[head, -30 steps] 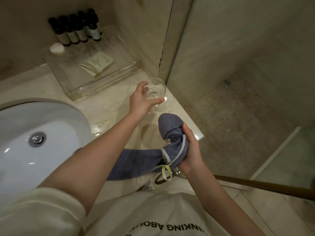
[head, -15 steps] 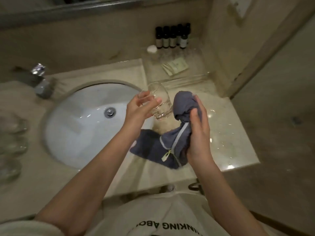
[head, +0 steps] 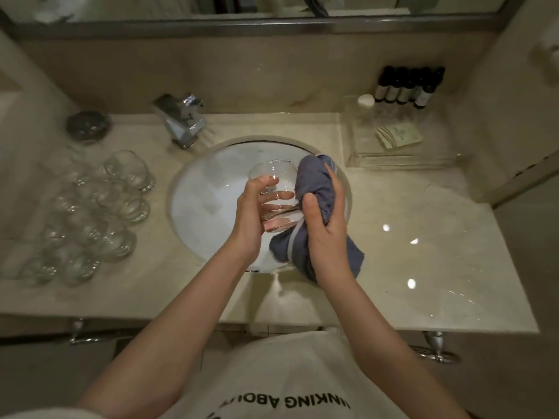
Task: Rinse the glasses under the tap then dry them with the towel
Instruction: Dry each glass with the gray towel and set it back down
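Left hand (head: 252,217) is wrapped around the glass (head: 276,196) over the sink (head: 193,189); right hand (head: 325,228) grips the bunched grey towel (head: 314,179), pressed against the glass's right side.

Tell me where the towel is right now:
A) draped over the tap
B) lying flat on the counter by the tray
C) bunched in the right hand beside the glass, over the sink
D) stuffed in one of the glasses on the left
C: the right hand clutches the bunched blue towel against the glass held by the left hand, above the sink.

Both forearms extended forward, hands close together; left hand (head: 257,213) fingers curled in grip, right hand (head: 325,228) fisted.
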### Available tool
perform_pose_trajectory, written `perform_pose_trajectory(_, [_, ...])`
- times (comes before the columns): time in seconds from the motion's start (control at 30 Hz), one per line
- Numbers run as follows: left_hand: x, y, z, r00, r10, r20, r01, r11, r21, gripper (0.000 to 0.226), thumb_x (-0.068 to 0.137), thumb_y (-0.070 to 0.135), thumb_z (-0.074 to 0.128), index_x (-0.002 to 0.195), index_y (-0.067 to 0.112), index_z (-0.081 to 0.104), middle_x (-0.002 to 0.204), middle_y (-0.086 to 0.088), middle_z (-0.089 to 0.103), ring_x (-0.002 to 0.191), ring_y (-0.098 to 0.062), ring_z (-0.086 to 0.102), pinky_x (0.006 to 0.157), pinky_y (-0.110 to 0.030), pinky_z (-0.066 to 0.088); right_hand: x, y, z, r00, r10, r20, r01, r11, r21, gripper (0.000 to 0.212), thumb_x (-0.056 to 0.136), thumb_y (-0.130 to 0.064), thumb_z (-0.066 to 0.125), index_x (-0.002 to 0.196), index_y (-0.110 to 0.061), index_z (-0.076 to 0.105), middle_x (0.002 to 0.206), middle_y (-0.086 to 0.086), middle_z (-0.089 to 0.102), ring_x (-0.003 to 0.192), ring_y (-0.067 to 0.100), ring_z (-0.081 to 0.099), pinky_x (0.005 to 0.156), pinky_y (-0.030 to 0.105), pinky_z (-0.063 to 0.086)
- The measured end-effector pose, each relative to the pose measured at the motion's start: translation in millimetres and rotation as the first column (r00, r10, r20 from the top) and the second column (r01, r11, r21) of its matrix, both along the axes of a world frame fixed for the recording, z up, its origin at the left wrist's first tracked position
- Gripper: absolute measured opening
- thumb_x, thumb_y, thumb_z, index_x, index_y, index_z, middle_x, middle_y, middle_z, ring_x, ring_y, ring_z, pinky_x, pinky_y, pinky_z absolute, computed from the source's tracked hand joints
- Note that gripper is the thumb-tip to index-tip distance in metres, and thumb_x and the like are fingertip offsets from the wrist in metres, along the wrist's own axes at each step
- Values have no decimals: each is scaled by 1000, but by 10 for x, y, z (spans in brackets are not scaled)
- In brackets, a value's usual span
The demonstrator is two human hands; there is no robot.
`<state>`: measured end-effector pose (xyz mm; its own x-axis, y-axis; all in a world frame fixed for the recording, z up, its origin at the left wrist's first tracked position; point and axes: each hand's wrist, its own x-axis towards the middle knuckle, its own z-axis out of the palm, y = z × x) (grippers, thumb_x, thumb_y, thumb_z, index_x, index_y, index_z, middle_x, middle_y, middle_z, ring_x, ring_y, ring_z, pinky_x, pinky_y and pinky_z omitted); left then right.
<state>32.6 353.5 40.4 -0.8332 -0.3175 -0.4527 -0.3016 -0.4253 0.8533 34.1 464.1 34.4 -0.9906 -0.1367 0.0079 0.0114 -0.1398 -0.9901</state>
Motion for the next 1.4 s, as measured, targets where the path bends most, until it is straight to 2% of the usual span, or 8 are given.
perform_pose_trajectory(0.3, [282,-583,6,988,151,-11,-151,982,-110,71,50,64,61,109,25,57,104,4,60,88,-16,58,79,-35,53,285,-726,22,978,-25,205,32,999,-31,28,100,-37,44,113,-60,35,113,-31,50,96,-22,54,82,6,45])
perform_pose_trajectory(0.53, [540,-1108,3,990,128,-56,-139,951,-277,63,71,40,81,118,18,46,107,2,53,64,9,63,52,-13,48,399,-1192,-29,993,-43,106,43,999,-4,30,101,-32,43,127,-46,39,142,-10,49,128,2,48,105,17,40])
perform_pose_trajectory(0.73, [657,-1389,-16,989,151,-6,-149,966,-212,62,50,65,61,100,27,60,102,-4,69,98,-32,68,93,-58,51,474,-1537,-83,982,-28,189,39,998,-55,33,102,-35,41,135,-35,40,124,-18,56,114,-1,57,94,18,48])
perform_pose_trajectory(0.9, [708,-1445,-57,983,182,-20,-181,951,-252,90,45,68,67,120,22,44,110,-2,61,95,-17,66,89,-36,52,496,-1617,-102,978,3,207,0,1000,-12,44,102,-34,42,145,-30,35,115,-25,55,99,-16,58,91,15,47])
perform_pose_trajectory(1.0, [720,-1487,-77,979,202,-37,-205,944,-257,69,57,55,79,111,23,50,116,-6,59,82,-11,69,69,-23,54,483,-1635,-113,977,20,211,-19,1000,-8,36,102,-35,43,137,-39,39,115,-26,56,103,-12,58,93,18,48])
perform_pose_trajectory(1.13, [724,-1559,-84,970,239,-38,-241,938,-251,54,57,60,72,96,25,61,101,2,66,89,-13,66,83,-32,53,455,-1704,-111,950,47,307,-17,995,-99,33,102,-38,42,134,-35,42,126,-9,59,116,11,59,104,39,47])
perform_pose_trajectory(1.3, [704,-1547,-6,984,171,-44,-177,937,-302,60,56,73,53,103,36,56,98,3,71,87,-13,68,80,-38,55,417,-1701,-100,923,67,379,15,978,-210,38,103,-38,39,139,-28,42,118,-7,64,95,6,69,77,26,57])
perform_pose_trajectory(1.4, [718,-1565,-9,988,154,-12,-143,877,-459,66,61,80,40,109,36,42,94,11,70,98,-17,64,89,-39,47,411,-1715,-87,929,60,365,-7,990,-144,21,102,-37,40,121,-40,48,128,-4,60,114,13,62,99,40,50])
